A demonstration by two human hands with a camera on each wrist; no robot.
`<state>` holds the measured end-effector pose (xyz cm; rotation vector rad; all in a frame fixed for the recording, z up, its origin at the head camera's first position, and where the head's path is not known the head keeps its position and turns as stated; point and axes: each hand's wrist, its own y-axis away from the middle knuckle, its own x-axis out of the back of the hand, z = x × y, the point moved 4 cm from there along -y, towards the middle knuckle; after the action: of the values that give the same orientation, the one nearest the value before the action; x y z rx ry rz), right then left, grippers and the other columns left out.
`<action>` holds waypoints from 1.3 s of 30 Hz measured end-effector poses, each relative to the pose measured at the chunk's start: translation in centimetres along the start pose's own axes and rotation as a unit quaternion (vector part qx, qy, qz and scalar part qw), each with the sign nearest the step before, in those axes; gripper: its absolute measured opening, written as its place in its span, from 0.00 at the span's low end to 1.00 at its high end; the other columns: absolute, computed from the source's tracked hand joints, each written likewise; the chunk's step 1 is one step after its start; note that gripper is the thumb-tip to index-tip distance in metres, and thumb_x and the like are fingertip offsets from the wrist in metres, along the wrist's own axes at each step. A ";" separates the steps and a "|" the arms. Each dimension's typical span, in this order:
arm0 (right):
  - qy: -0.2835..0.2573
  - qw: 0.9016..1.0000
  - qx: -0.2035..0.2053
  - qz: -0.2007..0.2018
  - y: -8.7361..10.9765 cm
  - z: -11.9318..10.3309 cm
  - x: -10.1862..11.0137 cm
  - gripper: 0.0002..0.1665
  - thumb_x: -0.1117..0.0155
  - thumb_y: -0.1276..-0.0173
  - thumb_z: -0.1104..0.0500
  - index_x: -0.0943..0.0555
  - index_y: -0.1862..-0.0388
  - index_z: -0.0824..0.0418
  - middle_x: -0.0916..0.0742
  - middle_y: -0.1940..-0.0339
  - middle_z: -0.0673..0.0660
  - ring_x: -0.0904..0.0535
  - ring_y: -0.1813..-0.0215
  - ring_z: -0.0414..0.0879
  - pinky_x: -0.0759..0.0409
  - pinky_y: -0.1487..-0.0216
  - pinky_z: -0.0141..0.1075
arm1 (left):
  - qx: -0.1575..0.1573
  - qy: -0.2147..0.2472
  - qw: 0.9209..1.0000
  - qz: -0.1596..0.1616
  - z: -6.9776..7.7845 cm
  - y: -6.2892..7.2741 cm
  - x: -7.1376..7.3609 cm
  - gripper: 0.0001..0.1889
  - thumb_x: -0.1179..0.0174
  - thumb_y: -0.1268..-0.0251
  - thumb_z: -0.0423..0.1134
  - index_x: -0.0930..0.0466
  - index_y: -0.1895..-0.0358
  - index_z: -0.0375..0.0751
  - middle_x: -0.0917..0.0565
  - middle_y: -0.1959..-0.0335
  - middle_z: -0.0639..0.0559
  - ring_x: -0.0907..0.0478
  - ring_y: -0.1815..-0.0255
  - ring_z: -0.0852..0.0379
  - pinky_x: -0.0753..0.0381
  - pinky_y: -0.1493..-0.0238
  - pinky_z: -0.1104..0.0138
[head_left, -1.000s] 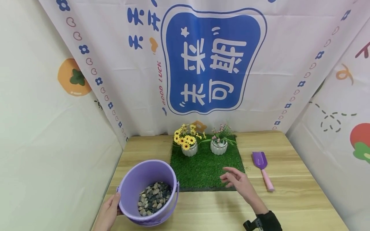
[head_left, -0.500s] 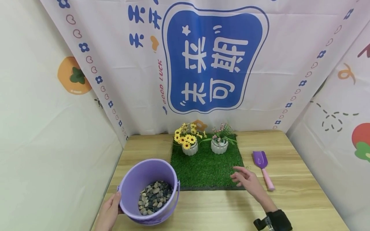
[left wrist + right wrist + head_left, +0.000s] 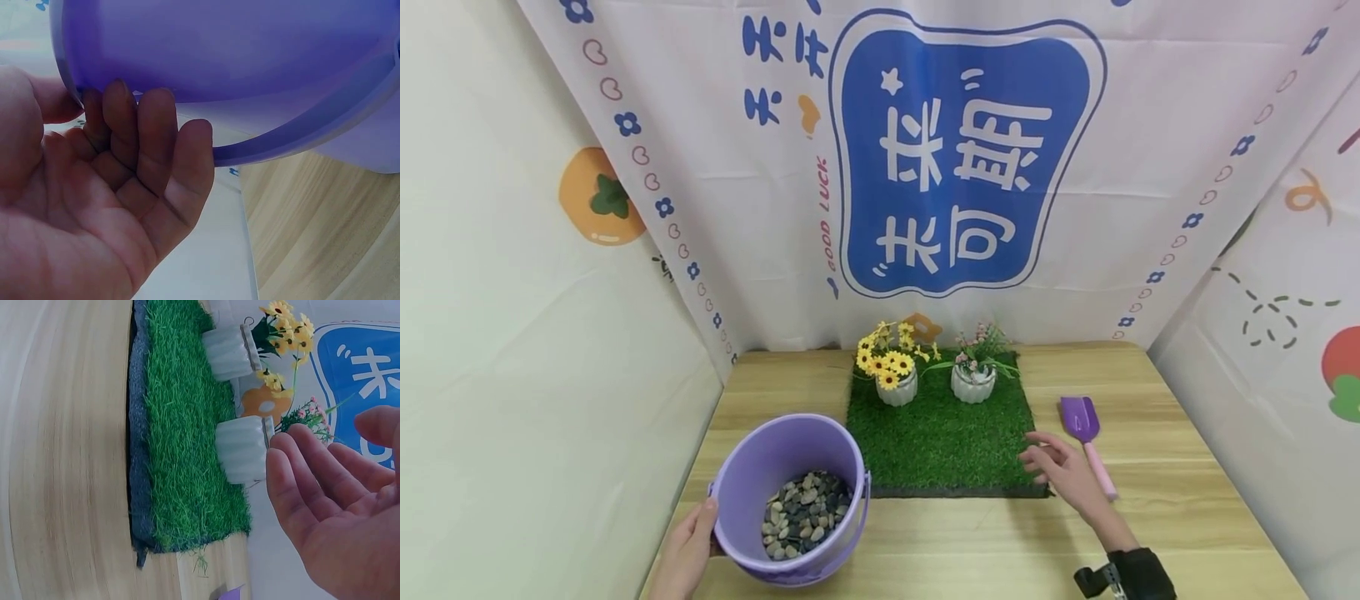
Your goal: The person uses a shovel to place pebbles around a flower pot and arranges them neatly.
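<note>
A purple bucket (image 3: 752, 467) with grey and tan pebbles (image 3: 805, 512) in it stands tilted at the front left. My left hand (image 3: 685, 546) grips its left rim; in the left wrist view the fingers (image 3: 156, 125) curl under the rim, near the bucket's handle (image 3: 312, 125). The right hand (image 3: 1067, 475) hovers over the right front corner of the green turf mat (image 3: 940, 458), fingers loosely bent and holding nothing. Just beyond it lies a small shovel (image 3: 1080, 419) with a purple blade and pink grip, the hand partly overlapping its handle in the head view.
Two white pots stand at the back of the mat, one with yellow flowers (image 3: 887, 362), one with pink flowers (image 3: 976, 350). A wooden table (image 3: 955, 550) bears everything. White printed cloth (image 3: 760, 225) walls the back and sides.
My right hand has moved right, from over the mat toward the shovel. The left hand keeps its grip on the bucket, which stays about where it was.
</note>
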<state>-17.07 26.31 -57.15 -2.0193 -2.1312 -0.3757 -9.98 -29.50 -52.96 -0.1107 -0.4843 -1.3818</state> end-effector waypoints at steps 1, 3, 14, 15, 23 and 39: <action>0.002 1.000 0.000 0.001 0.0 0.1 0.1 0.29 0.45 0.24 0.52 0.32 0.32 0.68 0.16 0.50 0.73 0.14 0.59 0.43 0.15 0.59 0.42 | -0.001 -0.002 1.000 -0.002 0.0 0.0 0.0 0.31 0.65 0.19 0.53 0.31 0.37 0.26 0.13 0.62 0.34 0.15 0.71 0.57 0.20 0.62 0.69; 0.008 1.000 0.000 0.005 0.0 0.1 0.4 0.28 0.45 0.23 0.53 0.32 0.32 0.68 0.16 0.51 0.73 0.14 0.60 0.43 0.15 0.59 0.41 | -0.003 -0.007 1.000 -0.004 0.1 0.1 0.0 0.31 0.65 0.19 0.52 0.31 0.36 0.25 0.13 0.62 0.34 0.15 0.71 0.57 0.21 0.61 0.69; 0.025 0.999 0.013 0.036 -0.2 1.1 2.3 0.26 0.47 0.23 0.57 0.32 0.34 0.72 0.15 0.54 0.74 0.14 0.64 0.38 0.15 0.63 0.40 | 0.004 -0.006 1.000 -0.010 0.0 -0.1 0.1 0.31 0.66 0.19 0.52 0.32 0.36 0.26 0.14 0.60 0.32 0.14 0.70 0.56 0.21 0.61 0.69; 0.029 0.999 0.012 0.039 -0.2 1.2 2.4 0.26 0.47 0.23 0.56 0.31 0.34 0.72 0.15 0.54 0.74 0.14 0.64 0.39 0.15 0.63 0.40 | 0.005 -0.005 1.000 -0.010 -0.1 -0.1 0.1 0.31 0.65 0.19 0.52 0.32 0.35 0.26 0.14 0.60 0.32 0.14 0.70 0.56 0.20 0.61 0.69; 0.041 0.998 -0.011 0.052 -0.3 1.4 3.1 0.26 0.47 0.22 0.55 0.31 0.34 0.71 0.15 0.51 0.74 0.13 0.62 0.42 0.15 0.62 0.40 | -0.004 0.006 1.000 -0.010 -0.1 0.0 0.0 0.31 0.65 0.18 0.51 0.33 0.35 0.24 0.14 0.61 0.33 0.14 0.69 0.55 0.19 0.62 0.68; 0.111 0.989 -0.063 0.069 -0.5 2.1 4.2 0.26 0.48 0.23 0.54 0.32 0.34 0.69 0.15 0.50 0.72 0.14 0.60 0.50 0.16 0.62 0.39 | -0.005 0.019 1.000 -0.012 -0.2 -0.1 0.0 0.30 0.65 0.18 0.50 0.31 0.38 0.24 0.13 0.64 0.37 0.14 0.71 0.56 0.19 0.62 0.68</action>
<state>-17.70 30.96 -57.91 -2.0671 -1.8674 -0.6930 -10.00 -29.61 -53.11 -0.0863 -0.4491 -1.4081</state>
